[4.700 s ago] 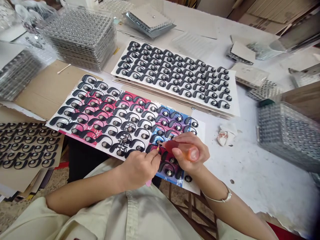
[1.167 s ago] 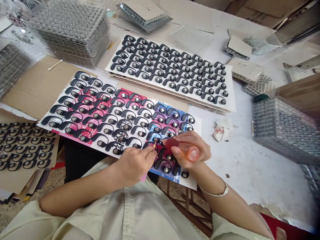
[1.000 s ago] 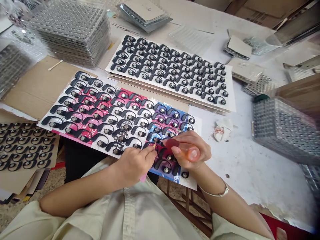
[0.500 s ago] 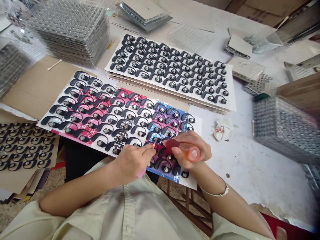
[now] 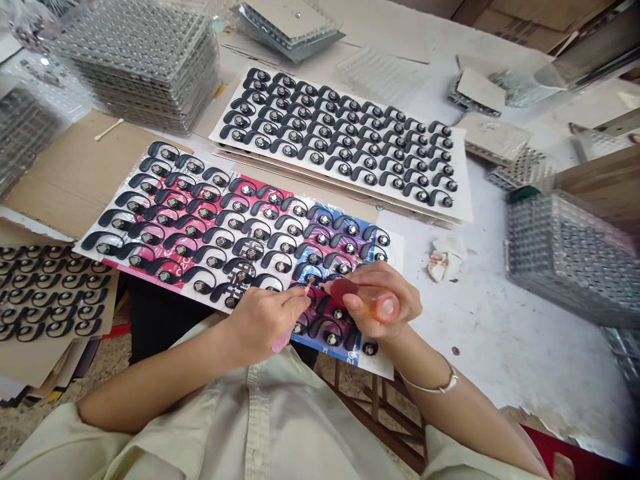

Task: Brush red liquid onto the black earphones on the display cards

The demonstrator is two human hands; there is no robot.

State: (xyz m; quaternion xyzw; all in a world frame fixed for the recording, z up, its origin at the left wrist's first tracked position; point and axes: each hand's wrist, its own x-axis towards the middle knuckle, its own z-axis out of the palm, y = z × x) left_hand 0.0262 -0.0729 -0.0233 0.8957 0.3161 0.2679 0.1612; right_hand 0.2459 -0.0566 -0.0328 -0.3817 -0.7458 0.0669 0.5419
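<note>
A pink and blue printed sheet (image 5: pixel 270 190) lies in front of me, covered with rows of black ear-hook parts (image 5: pixel 200 230). My left hand (image 5: pixel 263 320) pinches a thin pink-ended stick (image 5: pixel 281 341), its tip touching a part near the sheet's near edge. My right hand (image 5: pixel 383 300) is closed around a small orange-red squeeze bottle (image 5: pixel 367 301), whose nozzle points at the same spot. The two hands almost meet over the blue end of the sheet.
A white sheet (image 5: pixel 463 200) of the same black parts lies behind. Stacks of clear blister trays (image 5: pixel 140 57) stand at the far left, and another tray stack (image 5: pixel 565 253) at the right. A crumpled tissue (image 5: pixel 445 257) lies on the white table. More part sheets (image 5: pixel 47 290) sit low left.
My left hand has slid slightly left and the pink stick has tilted; the right hand with the bottle has stayed nearly still.
</note>
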